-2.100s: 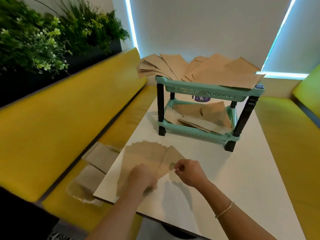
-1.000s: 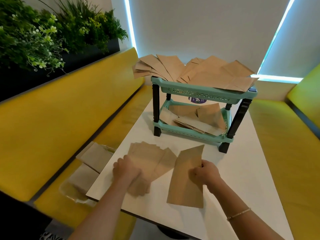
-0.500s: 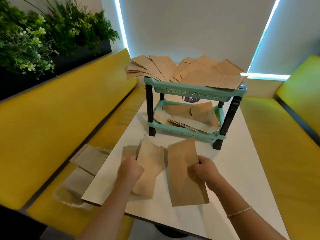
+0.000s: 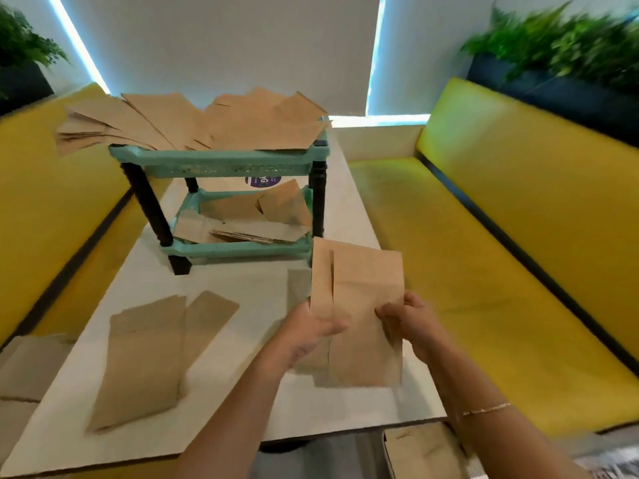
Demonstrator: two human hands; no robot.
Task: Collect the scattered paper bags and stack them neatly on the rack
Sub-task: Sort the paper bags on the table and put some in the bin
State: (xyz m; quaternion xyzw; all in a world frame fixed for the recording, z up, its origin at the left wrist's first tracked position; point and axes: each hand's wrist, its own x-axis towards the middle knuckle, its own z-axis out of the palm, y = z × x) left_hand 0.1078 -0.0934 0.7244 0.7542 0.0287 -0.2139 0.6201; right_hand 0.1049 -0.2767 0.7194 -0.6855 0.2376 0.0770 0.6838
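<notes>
Two or so flat brown paper bags (image 4: 363,305) are held together upright above the white table (image 4: 242,305), just right of the rack's front leg. My left hand (image 4: 311,331) grips their left edge and my right hand (image 4: 409,319) grips their right edge. A few more bags (image 4: 145,357) lie flat on the table at the near left. The teal two-shelf rack (image 4: 221,160) with black legs stands at the table's far end. Its top shelf carries a fanned heap of bags (image 4: 193,122), and its lower shelf holds several more bags (image 4: 252,219).
Yellow benches (image 4: 501,271) flank the table on both sides. Loose bags lie on the left bench (image 4: 24,371), and another bag (image 4: 422,451) lies low at the near right below the table edge. Planters with green plants (image 4: 560,46) stand behind the bench backs.
My hands brought their two bags together into one bundle and lifted it to the right. The camera has swung right, so the right bench fills more of the view.
</notes>
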